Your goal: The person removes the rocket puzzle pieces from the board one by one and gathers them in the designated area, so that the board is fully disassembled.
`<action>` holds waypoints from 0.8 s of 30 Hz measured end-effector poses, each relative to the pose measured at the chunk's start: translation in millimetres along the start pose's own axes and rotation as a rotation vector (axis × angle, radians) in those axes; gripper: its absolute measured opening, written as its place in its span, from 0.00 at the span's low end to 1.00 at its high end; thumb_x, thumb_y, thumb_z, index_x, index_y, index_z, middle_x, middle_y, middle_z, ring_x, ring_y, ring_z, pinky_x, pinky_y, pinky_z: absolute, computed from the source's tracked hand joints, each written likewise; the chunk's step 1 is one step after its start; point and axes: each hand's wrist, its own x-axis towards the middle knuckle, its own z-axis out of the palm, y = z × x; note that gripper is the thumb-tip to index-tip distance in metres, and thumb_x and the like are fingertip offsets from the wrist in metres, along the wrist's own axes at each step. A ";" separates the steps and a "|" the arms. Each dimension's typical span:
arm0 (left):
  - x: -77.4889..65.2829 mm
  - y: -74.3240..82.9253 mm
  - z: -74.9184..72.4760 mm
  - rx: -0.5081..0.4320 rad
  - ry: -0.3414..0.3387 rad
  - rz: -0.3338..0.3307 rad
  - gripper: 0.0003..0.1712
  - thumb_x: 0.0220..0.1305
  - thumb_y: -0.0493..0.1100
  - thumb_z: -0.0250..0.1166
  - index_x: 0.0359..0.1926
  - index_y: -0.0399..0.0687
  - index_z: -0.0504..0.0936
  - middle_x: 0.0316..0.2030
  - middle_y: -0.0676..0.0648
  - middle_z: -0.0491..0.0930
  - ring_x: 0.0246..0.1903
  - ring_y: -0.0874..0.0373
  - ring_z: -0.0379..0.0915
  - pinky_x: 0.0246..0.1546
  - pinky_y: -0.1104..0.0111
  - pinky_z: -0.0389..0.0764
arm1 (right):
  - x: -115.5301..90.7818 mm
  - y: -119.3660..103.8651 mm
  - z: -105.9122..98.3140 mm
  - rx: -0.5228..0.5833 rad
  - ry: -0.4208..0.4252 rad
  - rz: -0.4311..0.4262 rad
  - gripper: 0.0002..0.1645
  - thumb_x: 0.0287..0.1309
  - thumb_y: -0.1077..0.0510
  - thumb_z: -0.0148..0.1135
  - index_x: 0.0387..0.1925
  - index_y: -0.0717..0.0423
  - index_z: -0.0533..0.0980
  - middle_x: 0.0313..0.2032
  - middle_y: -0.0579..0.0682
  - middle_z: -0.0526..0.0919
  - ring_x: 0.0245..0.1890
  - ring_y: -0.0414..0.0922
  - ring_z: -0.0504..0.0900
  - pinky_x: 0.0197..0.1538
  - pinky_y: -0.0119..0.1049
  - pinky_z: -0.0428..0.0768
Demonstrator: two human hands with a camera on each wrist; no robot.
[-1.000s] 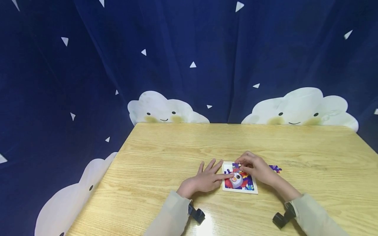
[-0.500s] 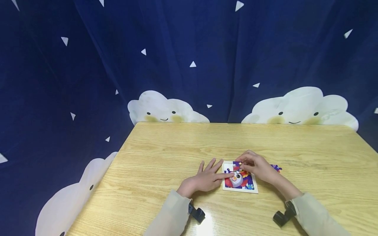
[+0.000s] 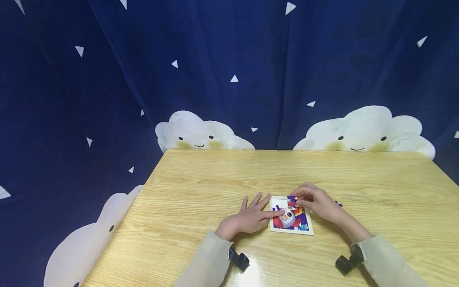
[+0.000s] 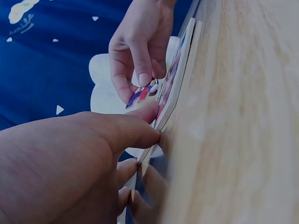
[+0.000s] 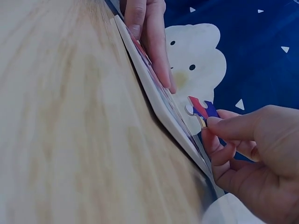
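Note:
A small square jigsaw puzzle in a white frame (image 3: 292,232) lies on the table, showing a cartoon face in its assembled part. Between thumb and fingertips, my right hand (image 3: 317,204) pinches a purple and red puzzle piece (image 5: 200,108) raised over the puzzle's far side. The piece (image 4: 142,94) is tilted in the left wrist view. My left hand (image 3: 251,219) spreads its straight fingers at the frame's left edge, one finger lying across the picture and the thumb (image 4: 147,136) at the near edge. White backing shows at the puzzle's upper left.
Another purple piece (image 3: 338,203) lies on the wooden table (image 3: 201,179) just beyond the right hand, mostly hidden by it. A dark blue curtain (image 3: 215,48) with white clouds and triangles hangs behind the table. Each wrist wears a black camera mount.
My right hand has shifted slightly right, carrying the pinched piece along, so more white backing shows at the upper left. The loose piece is now more covered. My left hand stays put.

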 end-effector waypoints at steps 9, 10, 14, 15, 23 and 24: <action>1.2 -0.1 0.5 -0.008 -0.001 -0.004 0.29 0.77 0.47 0.41 0.71 0.86 0.55 0.79 0.51 0.36 0.79 0.47 0.28 0.75 0.41 0.36 | -5.1 3.4 -7.4 -0.041 0.023 -0.001 0.13 0.61 0.65 0.62 0.46 0.51 0.82 0.44 0.50 0.81 0.38 0.30 0.76 0.43 0.25 0.78; 1.3 -0.3 0.6 -0.008 -0.001 -0.004 0.29 0.77 0.47 0.41 0.71 0.86 0.55 0.79 0.51 0.36 0.79 0.47 0.28 0.75 0.41 0.36 | -5.8 3.7 -8.1 -0.041 0.024 0.000 0.13 0.61 0.65 0.62 0.46 0.51 0.82 0.44 0.50 0.81 0.38 0.30 0.76 0.43 0.25 0.77; 1.7 -0.5 1.1 -0.002 -0.001 -0.003 0.29 0.77 0.47 0.41 0.71 0.86 0.55 0.79 0.51 0.36 0.79 0.47 0.28 0.75 0.41 0.36 | -9.0 3.1 -11.2 -0.035 0.027 0.019 0.13 0.61 0.63 0.63 0.47 0.51 0.82 0.44 0.50 0.80 0.39 0.30 0.75 0.44 0.24 0.77; 1.6 -0.5 1.2 -0.001 -0.001 -0.003 0.29 0.77 0.47 0.40 0.71 0.86 0.55 0.79 0.51 0.36 0.79 0.47 0.28 0.75 0.41 0.36 | -9.8 3.2 -12.1 -0.034 0.027 0.023 0.13 0.61 0.63 0.63 0.48 0.51 0.82 0.45 0.50 0.81 0.39 0.30 0.75 0.44 0.24 0.77; 0.9 -1.0 2.3 0.006 0.007 -0.002 0.29 0.77 0.47 0.40 0.71 0.86 0.56 0.79 0.51 0.36 0.79 0.47 0.28 0.75 0.41 0.36 | -15.6 10.0 -17.6 -0.036 0.036 0.033 0.14 0.61 0.63 0.63 0.48 0.51 0.82 0.44 0.49 0.80 0.39 0.30 0.75 0.43 0.25 0.77; 1.0 -1.0 2.3 0.005 0.009 -0.003 0.29 0.77 0.47 0.41 0.71 0.86 0.56 0.79 0.51 0.36 0.79 0.47 0.28 0.75 0.41 0.36 | -16.1 10.9 -18.0 -0.039 0.037 0.036 0.14 0.61 0.63 0.62 0.48 0.51 0.82 0.44 0.49 0.80 0.39 0.30 0.75 0.43 0.25 0.77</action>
